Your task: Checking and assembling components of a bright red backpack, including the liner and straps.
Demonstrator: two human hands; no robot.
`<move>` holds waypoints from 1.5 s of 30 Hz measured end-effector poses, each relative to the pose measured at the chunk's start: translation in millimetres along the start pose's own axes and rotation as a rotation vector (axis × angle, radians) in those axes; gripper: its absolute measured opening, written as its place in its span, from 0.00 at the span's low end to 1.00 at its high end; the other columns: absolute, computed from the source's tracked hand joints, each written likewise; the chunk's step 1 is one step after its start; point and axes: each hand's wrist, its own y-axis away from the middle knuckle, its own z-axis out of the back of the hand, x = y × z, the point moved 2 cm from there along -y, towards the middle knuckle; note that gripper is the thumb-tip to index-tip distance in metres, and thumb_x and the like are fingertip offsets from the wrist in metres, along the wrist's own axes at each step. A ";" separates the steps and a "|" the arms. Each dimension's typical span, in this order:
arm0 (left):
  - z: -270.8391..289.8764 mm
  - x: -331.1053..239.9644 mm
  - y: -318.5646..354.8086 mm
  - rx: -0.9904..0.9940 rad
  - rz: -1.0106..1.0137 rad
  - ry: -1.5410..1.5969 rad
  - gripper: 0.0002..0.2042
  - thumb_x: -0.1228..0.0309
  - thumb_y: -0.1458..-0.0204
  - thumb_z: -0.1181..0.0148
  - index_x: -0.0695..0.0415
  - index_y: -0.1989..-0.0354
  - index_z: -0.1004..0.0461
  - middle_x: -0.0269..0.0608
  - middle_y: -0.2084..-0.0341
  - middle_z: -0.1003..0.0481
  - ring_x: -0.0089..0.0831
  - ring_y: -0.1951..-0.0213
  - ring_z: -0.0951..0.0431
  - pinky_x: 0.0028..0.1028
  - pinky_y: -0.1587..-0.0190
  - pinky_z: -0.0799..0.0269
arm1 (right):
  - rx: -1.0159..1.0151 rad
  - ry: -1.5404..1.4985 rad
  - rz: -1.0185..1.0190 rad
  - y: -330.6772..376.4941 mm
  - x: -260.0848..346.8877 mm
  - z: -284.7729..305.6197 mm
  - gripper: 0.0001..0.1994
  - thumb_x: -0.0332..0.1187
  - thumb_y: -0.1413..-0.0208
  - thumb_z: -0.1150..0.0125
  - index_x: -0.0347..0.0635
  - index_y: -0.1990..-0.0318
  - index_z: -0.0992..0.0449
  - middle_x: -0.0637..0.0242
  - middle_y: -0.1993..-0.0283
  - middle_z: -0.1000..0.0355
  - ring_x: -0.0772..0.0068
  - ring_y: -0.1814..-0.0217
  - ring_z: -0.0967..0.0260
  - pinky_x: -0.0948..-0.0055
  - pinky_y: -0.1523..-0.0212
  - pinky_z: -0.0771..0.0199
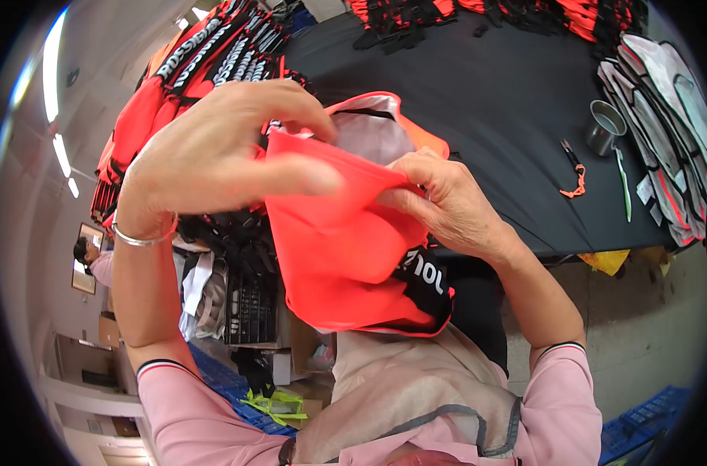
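Note:
An orange-red fabric bag [330, 256] with a pale grey lining and a black panel hangs in front of me, its mouth facing up. My right hand [456, 200] pinches the right side of its rim between thumb and fingers. At the left side of the mouth is my left hand [213, 147], wearing a silver bangle. Its fingers reach over the rim toward the lining, while the thumb, slightly blurred, is stretched apart across the outside of the bag. The left fingertips are partly hidden in the opening.
A black-covered table [477, 101] lies ahead. On it are thread snips [574, 167] with orange cord, a metal cup [606, 130], a thin green-and-white tool [623, 186] and stacked grey pieces [656, 132]. Orange-red and black bags [147, 116] pile up left. Another person [99, 262] is far left.

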 end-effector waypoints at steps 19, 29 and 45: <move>-131.4 11.7 48.8 0.221 0.375 1.341 0.34 0.75 0.52 0.31 0.62 0.34 0.38 0.35 0.49 0.25 0.23 0.48 0.27 0.28 0.42 0.32 | 0.010 -1.262 -0.620 15.3 26.9 -30.8 0.19 0.43 0.35 0.43 0.33 0.69 0.19 0.69 0.71 0.23 0.86 0.73 0.30 0.82 0.72 0.29; -148.0 8.8 61.7 0.458 0.286 1.392 0.34 0.80 0.51 0.35 0.61 0.34 0.41 0.37 0.47 0.27 0.24 0.44 0.29 0.30 0.40 0.34 | 0.164 -0.616 -0.402 1.1 29.5 -28.6 0.27 0.45 0.35 0.42 0.39 0.86 0.30 0.83 0.86 0.44 0.91 0.82 0.53 0.78 0.82 0.53; -137.0 -0.7 19.6 0.237 0.266 1.305 0.24 0.74 0.50 0.32 0.62 0.43 0.30 0.34 0.55 0.24 0.22 0.51 0.27 0.26 0.45 0.32 | 0.085 -0.882 -0.398 -18.6 -8.8 -44.3 0.25 0.46 0.35 0.43 0.38 0.81 0.24 0.77 0.82 0.33 0.88 0.79 0.42 0.79 0.78 0.39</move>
